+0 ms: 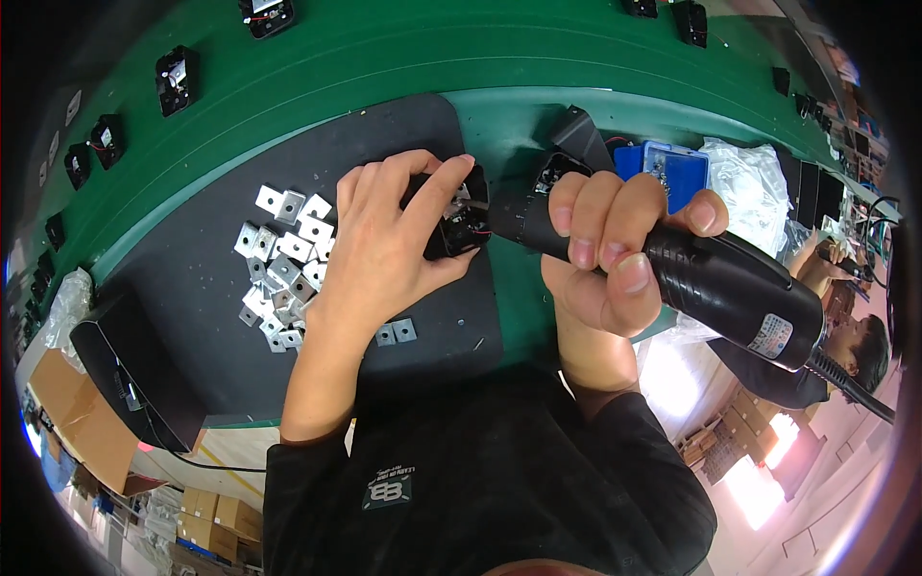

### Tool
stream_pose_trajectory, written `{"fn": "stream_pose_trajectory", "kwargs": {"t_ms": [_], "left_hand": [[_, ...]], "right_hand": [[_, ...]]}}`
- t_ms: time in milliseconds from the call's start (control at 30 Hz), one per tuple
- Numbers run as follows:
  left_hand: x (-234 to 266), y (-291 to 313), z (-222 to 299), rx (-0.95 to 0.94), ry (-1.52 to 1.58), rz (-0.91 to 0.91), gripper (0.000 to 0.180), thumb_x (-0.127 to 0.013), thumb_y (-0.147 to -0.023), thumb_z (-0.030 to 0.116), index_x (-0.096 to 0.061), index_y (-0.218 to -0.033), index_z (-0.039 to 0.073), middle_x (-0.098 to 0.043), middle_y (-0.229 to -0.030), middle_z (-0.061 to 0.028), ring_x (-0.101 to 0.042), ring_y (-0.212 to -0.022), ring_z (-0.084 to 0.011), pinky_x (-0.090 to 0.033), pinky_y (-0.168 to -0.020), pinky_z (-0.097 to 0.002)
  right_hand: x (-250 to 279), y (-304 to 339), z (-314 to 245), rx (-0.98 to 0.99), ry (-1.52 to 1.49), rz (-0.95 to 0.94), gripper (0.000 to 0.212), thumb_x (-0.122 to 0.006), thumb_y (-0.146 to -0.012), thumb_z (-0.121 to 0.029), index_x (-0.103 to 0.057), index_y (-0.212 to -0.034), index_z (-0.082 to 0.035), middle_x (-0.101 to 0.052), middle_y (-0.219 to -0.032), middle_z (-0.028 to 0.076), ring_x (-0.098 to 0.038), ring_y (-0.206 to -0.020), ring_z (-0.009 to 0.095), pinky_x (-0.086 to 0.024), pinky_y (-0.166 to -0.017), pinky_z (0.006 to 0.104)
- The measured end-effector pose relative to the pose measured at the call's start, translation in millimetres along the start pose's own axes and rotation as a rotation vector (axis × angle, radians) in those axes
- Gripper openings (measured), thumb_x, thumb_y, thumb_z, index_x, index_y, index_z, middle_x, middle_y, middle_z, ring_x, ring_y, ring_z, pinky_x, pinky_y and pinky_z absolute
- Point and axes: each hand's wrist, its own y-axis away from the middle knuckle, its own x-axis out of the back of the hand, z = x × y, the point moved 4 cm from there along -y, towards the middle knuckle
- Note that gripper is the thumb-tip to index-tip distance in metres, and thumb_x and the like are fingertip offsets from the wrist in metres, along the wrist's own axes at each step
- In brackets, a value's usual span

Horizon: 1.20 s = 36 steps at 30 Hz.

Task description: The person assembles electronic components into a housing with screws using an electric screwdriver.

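My left hand (379, 230) is closed around a small open black plastic housing (463, 223), steadying it on the dark work mat (230, 355). Metal parts and thin wires show inside the housing. In my right hand (615, 250) is a black corded electric screwdriver (740, 293), the fingers wrapped round its body. Its front end points left at the housing; I cannot tell whether the tip touches a screw. Beside my left wrist lies a loose pile of square silver metal plates (283, 274), each with a hole.
Behind the screwdriver stand another black housing (581, 134) and a blue bin (680, 171) with small screws. Clear plastic bags (744, 192) lie to the right. Several black housings (176, 81) sit on the green belt (384, 58). A black box (139, 365) stands left; a co-worker (845, 355) is far right.
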Motion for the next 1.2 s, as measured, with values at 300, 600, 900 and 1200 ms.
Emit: {"fn": "stream_pose_trajectory", "kwargs": {"t_ms": [300,600,900,1200], "left_hand": [[-1,0,-2,0.001,0.010,-0.012,0.072,-0.081,-0.051,0.015,-0.060,-0.119,0.011,-0.054,-0.109,-0.0086,-0.053,-0.100,-0.0283,-0.037,-0.092,-0.0408],[3,0,-3,-0.027,0.059,-0.015,0.069,-0.081,-0.053,0.012,-0.060,-0.118,0.011,-0.055,-0.109,-0.0049,-0.054,-0.099,-0.0235,-0.038,-0.090,-0.0395],[1,-2,-2,-0.060,0.089,-0.028,0.068,-0.080,-0.055,0.013,-0.058,-0.120,0.009,-0.058,-0.116,-0.0078,-0.055,-0.107,-0.0269,-0.038,-0.092,-0.0403],[1,-1,0,-0.066,0.046,-0.006,0.072,-0.080,-0.054,0.014,-0.057,-0.121,0.009,-0.058,-0.117,-0.0078,-0.053,-0.109,-0.0284,-0.037,-0.093,-0.0410]], "right_hand": [[1,1,2,-0.026,-0.014,0.041,0.053,-0.065,-0.082,-0.004,-0.040,-0.124,-0.024,-0.050,-0.072,-0.002,-0.051,-0.066,0.014,-0.043,-0.073,0.0362],[8,-11,19,0.073,-0.177,-0.157,0.058,-0.070,-0.082,-0.010,-0.038,-0.130,-0.017,-0.053,-0.072,-0.001,-0.052,-0.063,0.013,-0.044,-0.065,0.0315],[20,-19,24,0.100,-0.167,-0.344,0.063,-0.068,-0.084,-0.039,-0.037,-0.132,-0.014,-0.055,-0.076,0.003,-0.054,-0.065,0.016,-0.045,-0.065,0.0323],[8,-23,10,0.095,-0.233,-0.243,0.094,-0.046,-0.082,-0.075,-0.010,-0.152,-0.023,-0.035,-0.139,0.027,-0.059,-0.096,0.033,-0.044,-0.086,0.0446]]}}
